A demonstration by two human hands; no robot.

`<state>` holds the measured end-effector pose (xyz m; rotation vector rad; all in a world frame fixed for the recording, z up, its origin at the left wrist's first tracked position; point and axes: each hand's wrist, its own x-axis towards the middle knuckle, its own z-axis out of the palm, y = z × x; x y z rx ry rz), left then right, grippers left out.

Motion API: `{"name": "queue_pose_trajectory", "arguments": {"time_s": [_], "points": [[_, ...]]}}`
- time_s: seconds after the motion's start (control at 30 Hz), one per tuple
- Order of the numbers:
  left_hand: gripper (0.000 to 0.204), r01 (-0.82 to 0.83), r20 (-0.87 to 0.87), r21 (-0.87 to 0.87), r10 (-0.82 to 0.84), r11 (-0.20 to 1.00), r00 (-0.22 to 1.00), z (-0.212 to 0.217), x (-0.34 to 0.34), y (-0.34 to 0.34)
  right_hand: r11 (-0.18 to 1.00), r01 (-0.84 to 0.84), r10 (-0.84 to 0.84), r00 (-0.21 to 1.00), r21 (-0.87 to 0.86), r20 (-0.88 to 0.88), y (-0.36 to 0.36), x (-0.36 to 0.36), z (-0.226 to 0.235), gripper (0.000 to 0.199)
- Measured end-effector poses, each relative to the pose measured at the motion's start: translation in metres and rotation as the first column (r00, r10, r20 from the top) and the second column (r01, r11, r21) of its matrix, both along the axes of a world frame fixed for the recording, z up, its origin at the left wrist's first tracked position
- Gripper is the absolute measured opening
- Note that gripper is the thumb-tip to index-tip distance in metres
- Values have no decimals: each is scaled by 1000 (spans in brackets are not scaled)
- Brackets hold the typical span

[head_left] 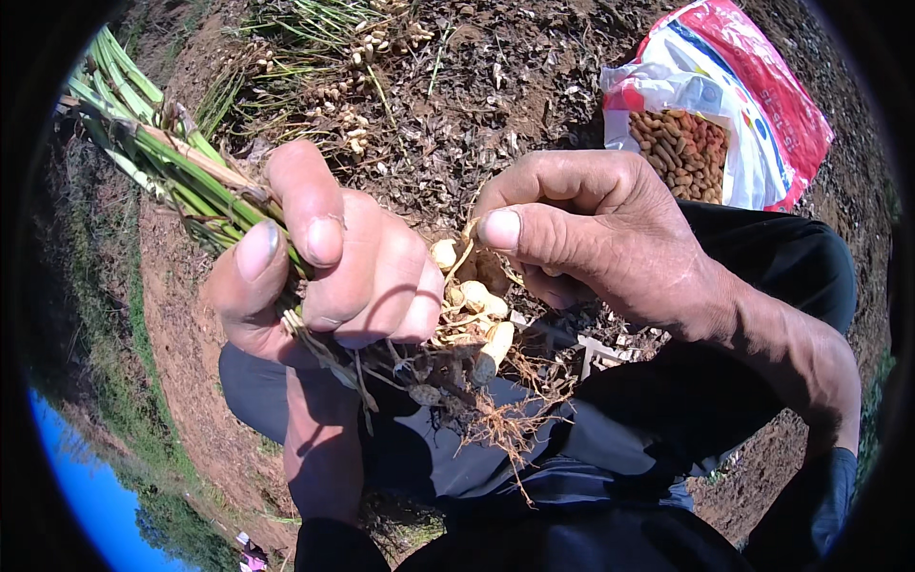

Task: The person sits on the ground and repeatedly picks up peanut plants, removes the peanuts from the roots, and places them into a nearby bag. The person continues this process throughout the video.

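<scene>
My left hand is closed round the green stems of a peanut plant, whose stalks stick out to the upper left. On the other side of that fist hang its pale peanut pods and thin brown roots, above my lap. My right hand is right beside the pods, thumb and forefinger pinched together on a thin pod stalk. Its other fingers curl under and are partly hidden, so whether they hold a pod cannot be seen.
A white and red sack lies at the upper right with many picked peanuts in its mouth. More pulled peanut plants lie on the ground at the top. Dry leaf litter covers the soil. My dark-trousered knees are below my hands.
</scene>
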<state>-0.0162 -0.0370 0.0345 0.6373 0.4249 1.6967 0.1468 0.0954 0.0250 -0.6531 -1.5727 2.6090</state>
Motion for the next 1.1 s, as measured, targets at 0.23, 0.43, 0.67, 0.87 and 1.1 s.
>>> {"name": "queue_pose_trajectory", "arguments": {"time_s": [0.23,0.43,0.67,0.87,1.1], "points": [[20,12,-117,-54,-19,998,993,-5,1,3,998,41,-45,996,52,71,-1,7,4,19],[20,88,-140,53,-80,995,987,-10,-25,-3,976,167,-179,980,138,83,48,17,-10,22],[22,95,-176,79,-80,992,981,4,-21,4,984,-42,59,994,-171,94,-1,11,2,13],[22,146,-113,60,-138,988,984,-6,-26,5,990,-90,94,995,112,-28,-16,13,-7,20],[20,79,-87,39,-75,996,993,-21,-9,12,964,-255,248,964,74,96,-11,13,-9,26]]}}
